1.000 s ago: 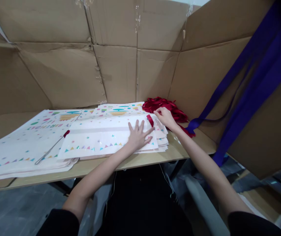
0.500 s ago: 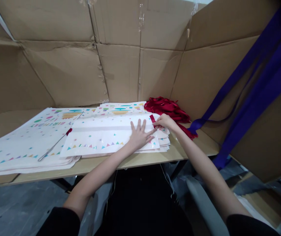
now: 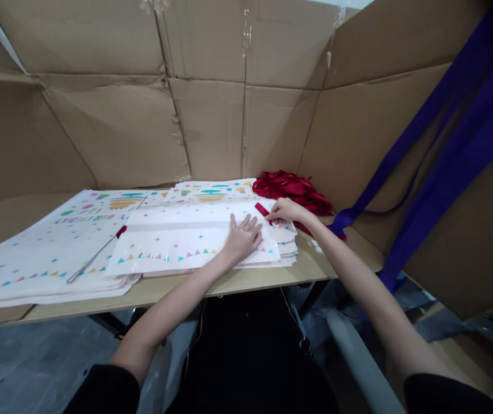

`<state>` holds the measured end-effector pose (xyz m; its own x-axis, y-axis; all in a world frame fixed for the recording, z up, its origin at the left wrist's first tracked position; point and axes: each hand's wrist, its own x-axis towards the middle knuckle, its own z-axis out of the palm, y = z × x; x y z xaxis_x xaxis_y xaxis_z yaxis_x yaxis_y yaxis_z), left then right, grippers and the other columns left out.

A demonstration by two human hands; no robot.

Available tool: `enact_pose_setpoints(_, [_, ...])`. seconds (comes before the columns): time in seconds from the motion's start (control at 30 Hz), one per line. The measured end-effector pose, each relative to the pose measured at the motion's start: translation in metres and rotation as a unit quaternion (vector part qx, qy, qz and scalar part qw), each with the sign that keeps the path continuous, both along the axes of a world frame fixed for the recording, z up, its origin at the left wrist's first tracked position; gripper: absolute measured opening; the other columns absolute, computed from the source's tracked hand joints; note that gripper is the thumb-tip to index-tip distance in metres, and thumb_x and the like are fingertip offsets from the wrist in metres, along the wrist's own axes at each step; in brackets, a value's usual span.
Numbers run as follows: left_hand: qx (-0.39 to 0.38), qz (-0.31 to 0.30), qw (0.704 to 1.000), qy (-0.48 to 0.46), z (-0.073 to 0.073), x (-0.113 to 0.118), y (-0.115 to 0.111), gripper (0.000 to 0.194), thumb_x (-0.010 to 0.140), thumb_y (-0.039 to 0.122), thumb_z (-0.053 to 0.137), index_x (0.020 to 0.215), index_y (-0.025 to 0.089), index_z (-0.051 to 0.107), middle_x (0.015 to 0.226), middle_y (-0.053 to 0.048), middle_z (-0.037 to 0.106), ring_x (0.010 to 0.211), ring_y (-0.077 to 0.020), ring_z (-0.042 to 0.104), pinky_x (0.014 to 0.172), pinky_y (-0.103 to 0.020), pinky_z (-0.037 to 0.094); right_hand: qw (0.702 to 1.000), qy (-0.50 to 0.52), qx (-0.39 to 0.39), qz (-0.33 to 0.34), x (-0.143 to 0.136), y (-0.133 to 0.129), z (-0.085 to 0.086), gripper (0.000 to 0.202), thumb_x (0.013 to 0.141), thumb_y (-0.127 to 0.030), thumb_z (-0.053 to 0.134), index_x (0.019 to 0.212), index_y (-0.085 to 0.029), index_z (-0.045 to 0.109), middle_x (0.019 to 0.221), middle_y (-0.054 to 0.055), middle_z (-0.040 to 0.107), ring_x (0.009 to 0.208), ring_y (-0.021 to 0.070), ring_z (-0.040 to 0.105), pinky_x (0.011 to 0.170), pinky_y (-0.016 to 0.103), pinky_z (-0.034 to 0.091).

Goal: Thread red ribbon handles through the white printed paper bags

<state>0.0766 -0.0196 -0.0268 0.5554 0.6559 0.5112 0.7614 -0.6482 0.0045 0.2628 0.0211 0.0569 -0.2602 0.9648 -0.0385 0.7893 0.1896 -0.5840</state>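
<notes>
My left hand (image 3: 243,238) lies flat, fingers apart, on a white printed plastic bag (image 3: 177,236) with coloured pennants along its near side. At the bag's right end, my right hand (image 3: 284,211) pinches one end of a short red ribbon (image 3: 262,209). The ribbon's free end points up and left, over the bag. Under this bag is a stack of similar bags, its edges (image 3: 288,247) showing at the right. To the left, a thin metal rod with a red tip (image 3: 97,255) rests on another stack of birthday-print sheets (image 3: 43,247).
A heap of red ribbons (image 3: 291,190) lies behind my right hand. Long purple straps (image 3: 401,190) hang down at the right. Cardboard walls (image 3: 211,121) enclose the wooden table (image 3: 229,282) at the back and sides. Small white bits (image 3: 315,246) lie near my right forearm.
The red ribbon has shifted a little left and leans more to the left. My left hand's fingers have drawn closer together. Small white bits now show beside my right forearm.
</notes>
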Motion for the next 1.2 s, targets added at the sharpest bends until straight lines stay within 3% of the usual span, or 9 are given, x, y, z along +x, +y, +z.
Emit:
enact_pose_setpoints(0.13, [0.017, 0.000, 1.000, -0.001, -0.001, 0.000, 0.000, 0.034, 0.094, 0.025, 0.042, 0.122, 0.021, 0.062, 0.135, -0.009, 0.055, 0.131, -0.0274, 0.043, 0.110, -0.064, 0.018, 0.991, 0.105, -0.043, -0.078, 0.004, -0.011, -0.016, 0.025, 0.066, -0.030, 0.080, 0.053, -0.013, 0.067, 0.050, 0.004, 0.065, 0.045, 0.0105, 0.058, 0.048, 0.020, 0.049])
enact_pose_setpoints(0.3, [0.005, 0.007, 1.000, 0.017, 0.005, -0.005, -0.003, 0.036, 0.094, 0.027, 0.041, 0.124, 0.023, 0.061, 0.137, -0.007, 0.054, 0.132, -0.0259, 0.042, 0.110, -0.054, 0.026, 0.977, 0.176, -0.064, -0.101, 0.003, -0.011, -0.028, 0.025, 0.065, -0.025, 0.081, 0.052, -0.012, 0.064, 0.045, 0.002, 0.061, 0.042, 0.0083, 0.056, 0.042, 0.015, 0.045])
enact_pose_setpoints(0.5, [0.019, 0.059, 0.998, 0.015, 0.004, -0.008, -0.004, 0.048, 0.095, 0.041, 0.037, 0.138, 0.023, 0.049, 0.148, -0.011, 0.039, 0.138, -0.0299, 0.032, 0.110, -0.060, 0.021, 0.949, 0.236, -0.129, -0.163, -0.002, -0.010, -0.029, 0.025, 0.070, -0.021, 0.077, 0.053, -0.012, 0.061, 0.047, 0.003, 0.063, 0.041, 0.0088, 0.057, 0.043, 0.016, 0.049])
enact_pose_setpoints(0.6, [0.022, 0.061, 0.998, 0.022, 0.000, -0.007, -0.003, 0.051, 0.095, 0.045, 0.035, 0.140, 0.023, 0.045, 0.149, -0.012, 0.037, 0.139, -0.0297, 0.030, 0.110, -0.060, 0.019, 0.940, 0.258, -0.156, -0.158, -0.003, -0.010, -0.031, 0.027, 0.072, -0.021, 0.076, 0.052, -0.013, 0.060, 0.045, 0.003, 0.062, 0.039, 0.0079, 0.054, 0.041, 0.015, 0.046])
enact_pose_setpoints(0.77, [0.029, 0.057, 0.997, 0.030, -0.004, -0.005, -0.001, 0.052, 0.096, 0.045, 0.033, 0.140, 0.022, 0.045, 0.149, -0.013, 0.036, 0.139, -0.0306, 0.029, 0.109, -0.061, 0.017, 0.950, 0.252, -0.115, -0.143, -0.005, -0.010, -0.038, 0.038, 0.073, -0.030, 0.076, 0.047, -0.014, 0.054, 0.038, 0.001, 0.055, 0.033, 0.0067, 0.047, 0.038, 0.016, 0.042])
enact_pose_setpoints(0.97, [0.029, 0.061, 0.997, 0.031, -0.004, -0.005, -0.001, 0.051, 0.096, 0.045, 0.032, 0.140, 0.023, 0.045, 0.149, -0.012, 0.037, 0.139, -0.0301, 0.030, 0.110, -0.060, 0.017, 0.940, 0.274, -0.100, -0.179, -0.003, -0.013, -0.038, 0.044, 0.088, -0.044, 0.056, 0.056, -0.015, 0.057, 0.048, 0.005, 0.061, 0.040, 0.0110, 0.057, 0.043, 0.021, 0.050])
enact_pose_setpoints(1.03, [0.029, 0.061, 0.997, 0.031, -0.004, -0.005, -0.001, 0.051, 0.096, 0.045, 0.032, 0.140, 0.023, 0.045, 0.149, -0.013, 0.036, 0.139, -0.0304, 0.030, 0.109, -0.060, 0.017, 0.937, 0.279, -0.107, -0.181, -0.001, -0.013, -0.039, 0.039, 0.082, -0.045, 0.064, 0.058, -0.015, 0.058, 0.051, 0.005, 0.063, 0.042, 0.0114, 0.058, 0.045, 0.022, 0.052])
enact_pose_setpoints(1.13, [0.035, 0.059, 0.997, 0.030, -0.005, -0.005, -0.001, 0.052, 0.096, 0.045, 0.032, 0.140, 0.023, 0.045, 0.149, -0.013, 0.037, 0.139, -0.0310, 0.030, 0.109, -0.060, 0.017, 0.941, 0.281, -0.102, -0.157, 0.001, -0.011, -0.046, 0.035, 0.067, -0.034, 0.080, 0.052, -0.015, 0.054, 0.047, 0.001, 0.059, 0.041, 0.0089, 0.055, 0.044, 0.018, 0.050])
enact_pose_setpoints(1.2, [0.037, 0.058, 0.997, 0.030, -0.005, -0.005, -0.001, 0.052, 0.096, 0.045, 0.032, 0.140, 0.023, 0.045, 0.149, -0.013, 0.037, 0.138, -0.0310, 0.030, 0.109, -0.060, 0.017, 0.942, 0.287, -0.081, -0.151, 0.001, -0.011, -0.051, 0.037, 0.066, -0.031, 0.081, 0.049, -0.016, 0.051, 0.043, -0.001, 0.056, 0.040, 0.0080, 0.053, 0.043, 0.016, 0.047])
